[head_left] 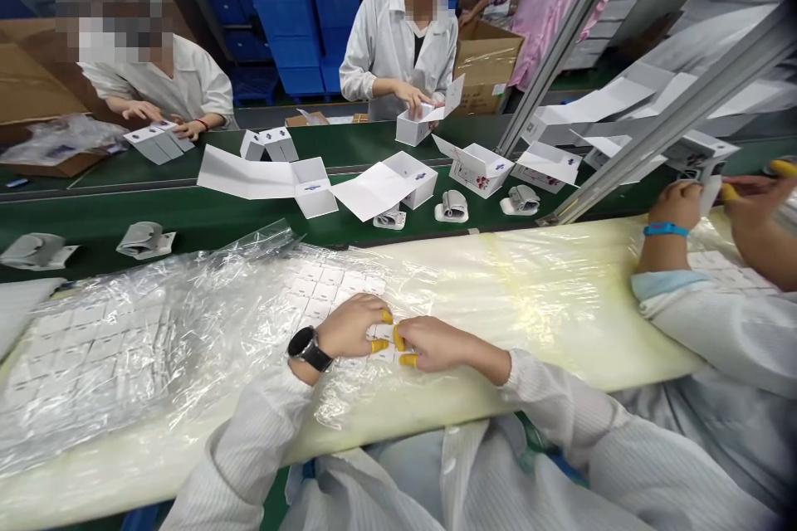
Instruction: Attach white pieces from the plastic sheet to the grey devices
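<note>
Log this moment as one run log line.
left hand: on small white cards | right hand: same cards, fingertips meeting | plastic sheet: under cards

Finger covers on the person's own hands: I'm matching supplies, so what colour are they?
Yellow; the finger covers on both hands show best in the head view.

The table [560, 299] wears a pale yellow, smooth, faintly glossy sheet. Over its left part lies clear plastic film [155, 323], crinkled and shiny, covering small white matt paper cards [324, 290]. The left hand [349, 328] and right hand [432, 344] wear yellow rubbery finger cots. Beyond runs a dark green, matt conveyor belt [187, 216] carrying white, smooth cardboard boxes [411, 178] and grey cloth cuffs [146, 241].
</note>
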A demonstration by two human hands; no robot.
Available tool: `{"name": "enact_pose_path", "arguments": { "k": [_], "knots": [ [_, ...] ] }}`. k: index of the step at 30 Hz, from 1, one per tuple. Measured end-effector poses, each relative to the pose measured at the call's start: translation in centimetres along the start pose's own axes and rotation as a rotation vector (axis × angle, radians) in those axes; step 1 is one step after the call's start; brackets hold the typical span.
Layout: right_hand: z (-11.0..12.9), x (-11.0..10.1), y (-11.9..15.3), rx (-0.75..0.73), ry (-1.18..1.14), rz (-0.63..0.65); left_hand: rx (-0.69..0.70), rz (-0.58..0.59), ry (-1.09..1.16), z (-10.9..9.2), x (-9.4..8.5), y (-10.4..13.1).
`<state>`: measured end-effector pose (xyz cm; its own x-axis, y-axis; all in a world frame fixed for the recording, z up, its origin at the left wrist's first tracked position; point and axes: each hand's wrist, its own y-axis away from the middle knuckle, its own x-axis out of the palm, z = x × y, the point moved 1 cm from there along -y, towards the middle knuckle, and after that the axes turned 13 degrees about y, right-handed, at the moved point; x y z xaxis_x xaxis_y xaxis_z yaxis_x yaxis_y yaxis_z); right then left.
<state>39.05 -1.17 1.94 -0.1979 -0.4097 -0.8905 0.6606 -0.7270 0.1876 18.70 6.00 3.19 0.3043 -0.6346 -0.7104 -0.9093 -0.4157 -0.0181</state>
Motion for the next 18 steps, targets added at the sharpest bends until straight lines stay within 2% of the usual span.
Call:
{"name": "enact_pose_path", "arguments": {
  "k": [2,3,5,8,10,11,13,18],
  "knots": [
    [-0.6,-1.1,0.6,-0.03,-0.237,-0.024,0.001,-0.007,-0.004,-0.1,0.1,0.1],
    [-1.0,-1.7,0.9,-0.025,-0.37,-0.076,0.006,-0.012,0.001,-0.2,0.1,0.1],
    [-2.1,-2.8,1.4,0.023,-0.583,-0.258,0.026,-0.046,0.039,-0.6,0.0,0.0],
    [-3.7,-4.0,1.2,0.1,-0.681,-0.581,0.084,-0.244,0.105,-1.3,-0.6,-1.2],
    [-4.6,-4.3,0.6,0.112,-0.662,-0.708,0.156,-0.422,0.068,-1.4,-1.2,-2.6],
    [-5.2,-4.5,0.2,0.111,-0.645,-0.737,0.198,-0.486,0.023,-1.3,-1.5,-3.4],
    [-6.6,-4.9,-0.4,0.108,-0.607,-0.727,0.27,-0.543,-0.086,-0.8,-2.2,-5.4],
    [-11.7,-5.9,-1.2,0.164,-0.613,-0.588,0.367,-0.49,-0.267,1.8,-3.5,-10.0]
  ]
}}
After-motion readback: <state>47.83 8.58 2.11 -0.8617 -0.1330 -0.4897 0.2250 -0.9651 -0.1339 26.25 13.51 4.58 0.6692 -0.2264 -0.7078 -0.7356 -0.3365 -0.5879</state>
